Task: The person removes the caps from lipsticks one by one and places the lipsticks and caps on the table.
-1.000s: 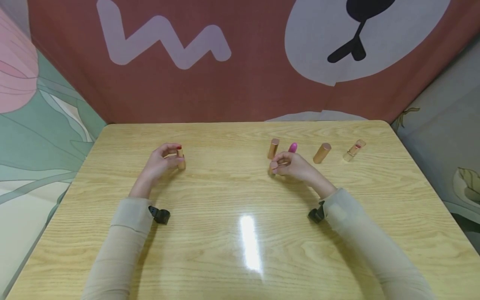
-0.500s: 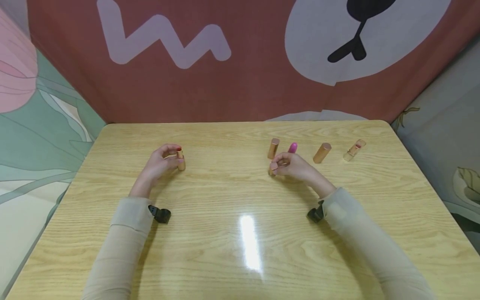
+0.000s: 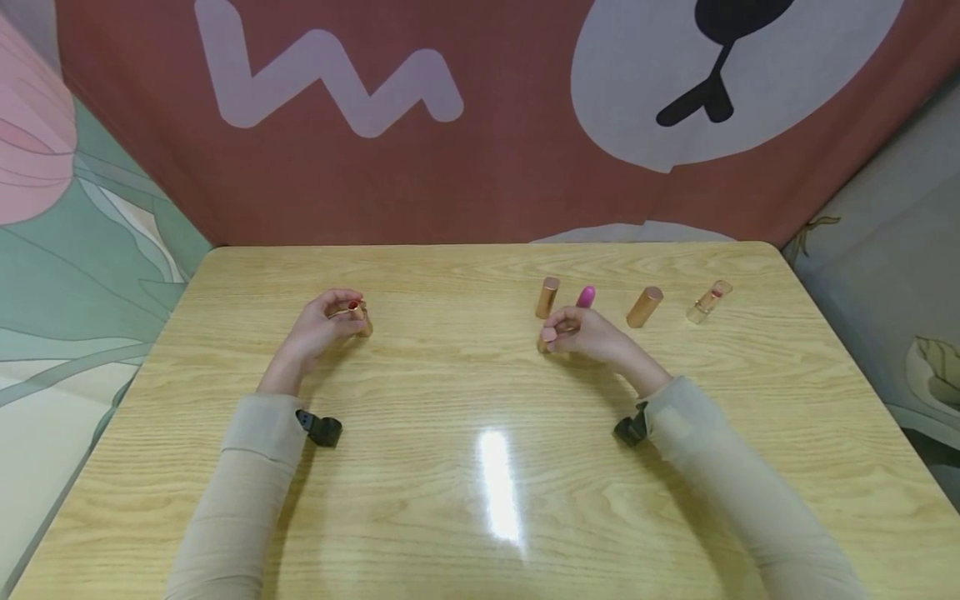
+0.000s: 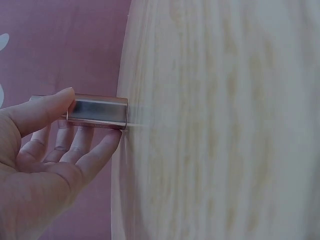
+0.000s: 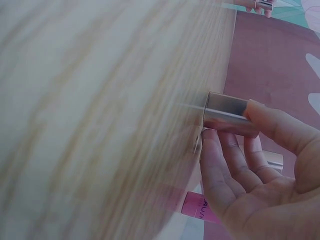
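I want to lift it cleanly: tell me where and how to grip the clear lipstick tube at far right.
Best pinch the clear lipstick tube by its sides around mid-height, coming from the right. It is slim and seems to stand upright; bare table lies on its right, while a gold tube stands to its left.

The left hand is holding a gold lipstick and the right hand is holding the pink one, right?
Not quite: the right hand holds a gold tube, as the right wrist view shows; the pink one stands behind that hand. The left hand does hold a gold lipstick.
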`<control>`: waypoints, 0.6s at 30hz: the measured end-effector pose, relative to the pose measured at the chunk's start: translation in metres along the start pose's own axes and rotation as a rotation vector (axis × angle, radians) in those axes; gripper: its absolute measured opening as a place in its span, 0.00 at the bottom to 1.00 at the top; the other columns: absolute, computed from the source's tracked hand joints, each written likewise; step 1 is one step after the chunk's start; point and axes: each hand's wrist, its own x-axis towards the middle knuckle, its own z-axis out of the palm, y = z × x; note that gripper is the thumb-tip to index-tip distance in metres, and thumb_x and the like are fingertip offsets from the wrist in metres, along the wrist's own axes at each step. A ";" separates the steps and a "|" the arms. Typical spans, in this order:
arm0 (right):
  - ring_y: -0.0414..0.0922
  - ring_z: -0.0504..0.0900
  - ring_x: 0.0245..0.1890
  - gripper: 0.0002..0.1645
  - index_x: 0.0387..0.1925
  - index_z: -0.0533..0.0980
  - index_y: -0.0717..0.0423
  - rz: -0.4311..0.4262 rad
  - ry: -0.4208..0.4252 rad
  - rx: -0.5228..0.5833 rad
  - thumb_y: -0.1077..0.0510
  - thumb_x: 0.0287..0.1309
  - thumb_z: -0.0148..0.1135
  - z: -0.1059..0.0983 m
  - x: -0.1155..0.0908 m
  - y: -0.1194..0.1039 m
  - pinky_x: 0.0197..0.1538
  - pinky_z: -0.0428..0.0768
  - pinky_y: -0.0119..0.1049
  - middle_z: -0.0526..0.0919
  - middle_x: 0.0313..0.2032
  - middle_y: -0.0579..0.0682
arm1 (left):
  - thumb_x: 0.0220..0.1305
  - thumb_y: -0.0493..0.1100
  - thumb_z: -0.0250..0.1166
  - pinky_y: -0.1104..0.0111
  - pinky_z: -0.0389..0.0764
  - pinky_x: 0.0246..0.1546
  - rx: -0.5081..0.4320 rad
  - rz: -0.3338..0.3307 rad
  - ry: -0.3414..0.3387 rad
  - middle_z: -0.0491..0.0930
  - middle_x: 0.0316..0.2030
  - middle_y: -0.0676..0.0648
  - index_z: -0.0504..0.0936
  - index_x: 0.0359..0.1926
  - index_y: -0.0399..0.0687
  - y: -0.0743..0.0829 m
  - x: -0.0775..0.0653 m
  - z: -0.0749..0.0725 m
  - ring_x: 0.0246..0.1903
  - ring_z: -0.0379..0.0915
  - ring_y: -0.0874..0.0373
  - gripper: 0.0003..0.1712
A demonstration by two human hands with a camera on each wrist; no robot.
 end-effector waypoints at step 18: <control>0.44 0.77 0.45 0.24 0.50 0.72 0.66 -0.050 -0.020 0.060 0.60 0.53 0.68 -0.003 -0.006 -0.004 0.45 0.75 0.27 0.80 0.44 0.56 | 0.65 0.35 0.60 0.83 0.73 0.43 0.062 -0.006 0.000 0.70 0.51 0.55 0.62 0.66 0.37 0.005 -0.002 0.002 0.47 0.66 0.68 0.30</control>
